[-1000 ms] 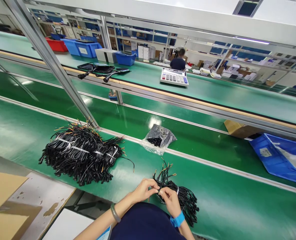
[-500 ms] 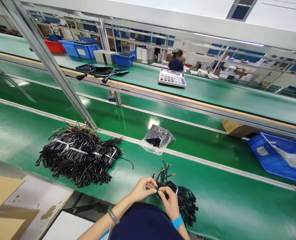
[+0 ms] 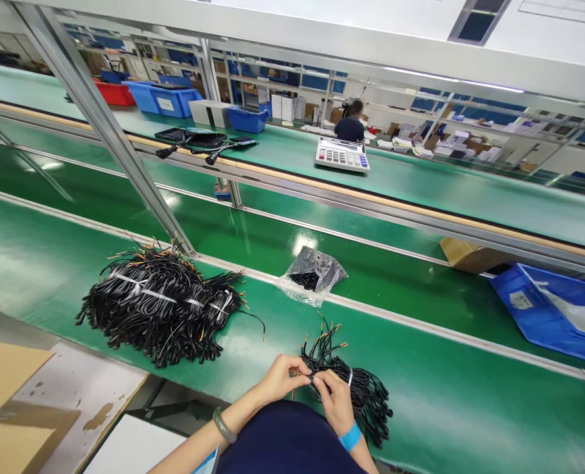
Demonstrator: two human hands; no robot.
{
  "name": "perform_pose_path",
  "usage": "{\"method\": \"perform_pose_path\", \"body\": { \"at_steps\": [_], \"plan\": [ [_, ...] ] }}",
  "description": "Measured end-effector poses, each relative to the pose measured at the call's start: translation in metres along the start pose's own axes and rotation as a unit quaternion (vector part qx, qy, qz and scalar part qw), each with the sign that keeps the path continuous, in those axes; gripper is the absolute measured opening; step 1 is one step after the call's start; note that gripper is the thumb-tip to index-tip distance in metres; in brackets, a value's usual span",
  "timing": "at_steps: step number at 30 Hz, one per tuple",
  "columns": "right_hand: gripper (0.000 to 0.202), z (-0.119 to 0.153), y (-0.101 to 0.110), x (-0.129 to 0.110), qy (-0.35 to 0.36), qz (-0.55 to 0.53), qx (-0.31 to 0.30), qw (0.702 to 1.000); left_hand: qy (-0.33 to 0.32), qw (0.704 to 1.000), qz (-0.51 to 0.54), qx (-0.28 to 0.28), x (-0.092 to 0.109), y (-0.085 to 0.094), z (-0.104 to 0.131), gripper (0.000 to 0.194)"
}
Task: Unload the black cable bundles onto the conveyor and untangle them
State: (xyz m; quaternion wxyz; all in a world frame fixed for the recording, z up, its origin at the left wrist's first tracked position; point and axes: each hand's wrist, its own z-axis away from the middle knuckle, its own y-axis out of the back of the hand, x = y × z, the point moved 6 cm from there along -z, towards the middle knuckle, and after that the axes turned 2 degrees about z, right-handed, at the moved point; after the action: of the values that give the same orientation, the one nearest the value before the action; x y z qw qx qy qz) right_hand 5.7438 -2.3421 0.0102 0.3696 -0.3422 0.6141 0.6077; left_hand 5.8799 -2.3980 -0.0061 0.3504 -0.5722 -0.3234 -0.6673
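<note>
My left hand [image 3: 283, 378], with a bangle on its wrist, pinches the end of a thin black cable. Close against it, my right hand [image 3: 332, 394], wearing a blue wristband, pinches the same cable; the fingers hide most of it. Just beyond and to the right lies a small bundle of black cables [image 3: 368, 392] with a white tie and bare orange ends. A large heap of tied black cables [image 3: 149, 309] rests on the green bench at the left. Behind the hands is a clear plastic bag [image 3: 314, 273] of small black parts.
A calculator [image 3: 342, 155], black devices [image 3: 198, 139] and blue bins [image 3: 164, 99] stand on the raised shelf. At the right are a blue tray [image 3: 543, 309] and a cardboard box [image 3: 470, 255]. A metal post [image 3: 104, 131] rises at the left. A person [image 3: 350, 125] sits far back.
The fingers of both hands have closed slightly nearer together around the cable. The view has shifted a little; the bundles and bag stay where they were.
</note>
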Motion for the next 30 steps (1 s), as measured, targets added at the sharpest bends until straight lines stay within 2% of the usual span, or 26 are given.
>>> {"method": "perform_pose_path", "body": {
  "at_steps": [5,10,18,20,22,24,27,30],
  "plan": [
    [0.034,-0.002,-0.002,0.007,-0.023,-0.022,-0.008,0.999,-0.052,0.998,-0.043,0.003,0.015,-0.001,0.002,0.011],
    [0.037,-0.002,-0.004,0.013,-0.046,-0.057,-0.017,0.997,-0.092,0.994,-0.059,-0.005,0.021,-0.004,0.002,0.015],
    [0.046,0.004,-0.013,0.017,-0.064,-0.122,-0.014,0.99,-0.104,0.99,-0.082,-0.048,0.031,-0.008,0.003,0.019],
    [0.047,0.005,-0.012,0.017,-0.065,-0.134,-0.003,0.989,-0.083,0.99,-0.098,-0.055,0.033,-0.01,0.001,0.015],
    [0.046,0.005,-0.009,0.017,-0.064,-0.143,0.015,0.988,-0.047,0.995,-0.082,-0.035,0.034,-0.01,-0.002,0.009],
    [0.043,0.004,-0.004,0.016,-0.061,-0.148,0.037,0.986,-0.02,1.0,-0.019,-0.004,0.035,-0.011,-0.007,0.023],
    [0.04,0.0,0.001,0.018,-0.053,-0.147,0.075,0.985,-0.019,0.998,0.06,0.013,0.039,-0.016,-0.015,0.043],
    [0.042,-0.001,0.004,0.021,-0.043,-0.135,0.124,0.982,-0.031,0.998,0.05,-0.008,0.037,-0.023,-0.024,0.037]
  ]
}}
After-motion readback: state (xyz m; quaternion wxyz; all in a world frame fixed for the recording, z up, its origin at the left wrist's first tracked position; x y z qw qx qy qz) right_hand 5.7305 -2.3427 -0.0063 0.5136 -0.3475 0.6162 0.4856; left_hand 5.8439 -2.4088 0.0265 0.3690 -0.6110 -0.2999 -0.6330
